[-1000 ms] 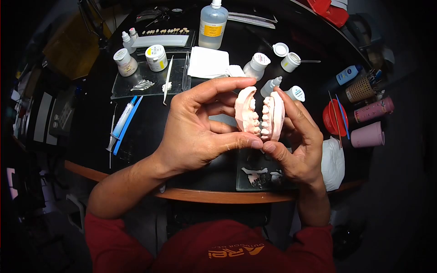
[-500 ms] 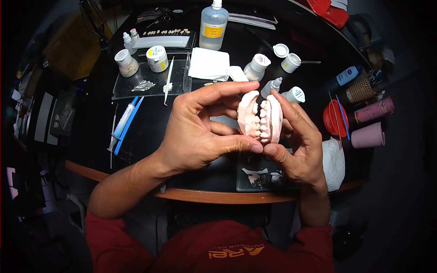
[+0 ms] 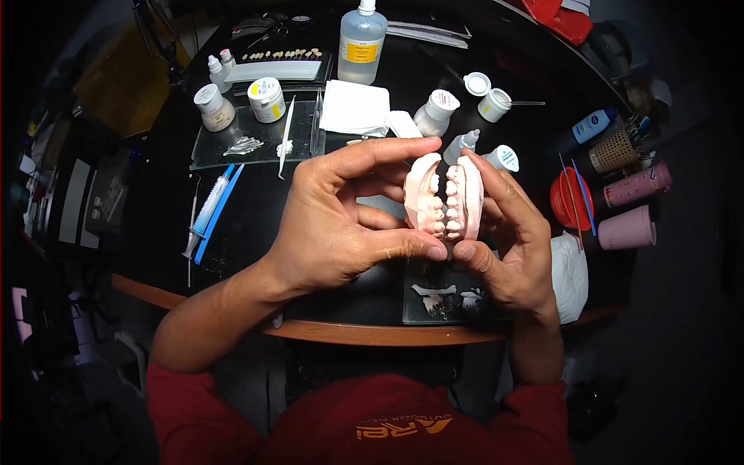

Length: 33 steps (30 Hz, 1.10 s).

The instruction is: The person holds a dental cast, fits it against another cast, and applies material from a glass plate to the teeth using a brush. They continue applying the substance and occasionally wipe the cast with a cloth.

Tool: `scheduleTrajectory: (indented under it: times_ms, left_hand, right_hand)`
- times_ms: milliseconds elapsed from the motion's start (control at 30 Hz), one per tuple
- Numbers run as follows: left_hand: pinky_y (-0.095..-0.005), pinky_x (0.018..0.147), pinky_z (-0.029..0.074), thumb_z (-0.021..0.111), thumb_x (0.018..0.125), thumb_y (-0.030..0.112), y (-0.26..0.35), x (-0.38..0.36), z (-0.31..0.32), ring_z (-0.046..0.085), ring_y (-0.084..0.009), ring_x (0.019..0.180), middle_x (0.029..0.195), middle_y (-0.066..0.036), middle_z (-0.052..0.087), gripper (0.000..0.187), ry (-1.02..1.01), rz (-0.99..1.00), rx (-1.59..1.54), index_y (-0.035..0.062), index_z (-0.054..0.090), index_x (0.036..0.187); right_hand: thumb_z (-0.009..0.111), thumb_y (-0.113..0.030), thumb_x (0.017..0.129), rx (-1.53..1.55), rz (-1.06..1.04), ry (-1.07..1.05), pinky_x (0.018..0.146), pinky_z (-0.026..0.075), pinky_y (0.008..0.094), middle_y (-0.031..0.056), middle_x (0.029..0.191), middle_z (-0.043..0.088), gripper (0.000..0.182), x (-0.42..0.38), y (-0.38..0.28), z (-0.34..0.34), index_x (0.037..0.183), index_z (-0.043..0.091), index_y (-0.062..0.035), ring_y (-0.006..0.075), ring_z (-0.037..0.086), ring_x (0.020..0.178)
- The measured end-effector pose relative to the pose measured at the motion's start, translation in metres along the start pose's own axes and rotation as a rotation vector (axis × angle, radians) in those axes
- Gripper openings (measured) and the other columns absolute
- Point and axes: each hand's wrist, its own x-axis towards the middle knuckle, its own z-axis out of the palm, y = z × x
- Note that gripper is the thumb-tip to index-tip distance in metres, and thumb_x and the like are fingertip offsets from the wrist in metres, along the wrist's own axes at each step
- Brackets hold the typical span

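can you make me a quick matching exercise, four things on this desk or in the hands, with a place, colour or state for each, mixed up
Things
1. teeth models
2. big bottle
3. napkins
4. dish

Matches
A. white, lying flat
B. red, thin sticks across it
C. held up in the left hand and right hand
D. upright, yellow label

Pairs: 1-C, 2-D, 3-A, 4-B

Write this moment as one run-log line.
left hand: holds left dental cast | right hand: holds right dental cast | teeth: facing | near glass slab: smeared
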Motion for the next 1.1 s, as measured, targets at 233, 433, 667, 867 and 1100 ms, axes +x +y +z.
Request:
scheduleTrajectory:
  times_ms: [233, 433, 667, 867, 1100]
  left_hand:
    - [-0.0294, 0.081, 0.069, 0.088, 0.07, -0.016, 0.0013, -0.0004, 0.0003, 0.069, -0.0221, 0.115, 0.13, -0.021, 0.065, 0.082, -0.008, -0.032, -0.004, -0.0073, 0.054, 0.144]
    - [-0.0289, 0.081, 0.069, 0.09, 0.069, -0.015, 0.0008, -0.0006, -0.0004, 0.069, -0.0212, 0.114, 0.129, -0.02, 0.066, 0.083, -0.003, -0.033, 0.012, -0.0067, 0.054, 0.144]
    - [-0.0284, 0.081, 0.069, 0.091, 0.068, -0.013, 0.0, -0.0011, -0.0016, 0.068, -0.0207, 0.115, 0.131, -0.019, 0.065, 0.084, -0.022, -0.017, 0.035, -0.006, 0.055, 0.143]
    - [-0.0295, 0.083, 0.069, 0.092, 0.068, -0.011, -0.0036, -0.0015, -0.0019, 0.067, -0.0214, 0.119, 0.135, -0.018, 0.063, 0.084, -0.04, 0.031, 0.024, -0.0057, 0.056, 0.142]
    - [-0.0347, 0.087, 0.069, 0.088, 0.077, -0.009, -0.0038, -0.0021, -0.0018, 0.067, -0.0239, 0.118, 0.132, -0.018, 0.061, 0.074, -0.064, 0.066, 0.016, -0.0038, 0.056, 0.144]
  right_hand:
    - [0.088, -0.024, 0.086, -0.008, 0.002, -0.003, 0.068, 0.056, 0.0211, 0.0077, 0.108, 0.058, 0.08, 0.0003, -0.0002, 0.0004, 0.152, 0.051, 0.0009, 0.0099, 0.062, 0.091]
    - [0.089, -0.024, 0.085, -0.022, 0.004, -0.011, 0.068, 0.054, 0.0206, 0.007, 0.108, 0.058, 0.081, 0.0001, -0.0005, -0.0004, 0.152, 0.052, 0.0002, 0.0088, 0.061, 0.089]
    - [0.089, -0.025, 0.085, -0.037, 0.008, -0.016, 0.069, 0.053, 0.0205, 0.0069, 0.108, 0.059, 0.081, -0.0005, -0.0007, -0.0012, 0.152, 0.052, -0.0008, 0.008, 0.061, 0.087]
    - [0.09, -0.025, 0.084, -0.03, 0.007, -0.02, 0.069, 0.053, 0.0208, 0.0075, 0.109, 0.06, 0.081, -0.0008, -0.0012, -0.002, 0.152, 0.053, -0.0011, 0.0086, 0.062, 0.089]
    - [0.09, -0.024, 0.083, -0.028, 0.012, -0.036, 0.07, 0.053, 0.0209, 0.0078, 0.11, 0.061, 0.081, -0.001, -0.0015, -0.0034, 0.152, 0.053, -0.0022, 0.0095, 0.061, 0.089]
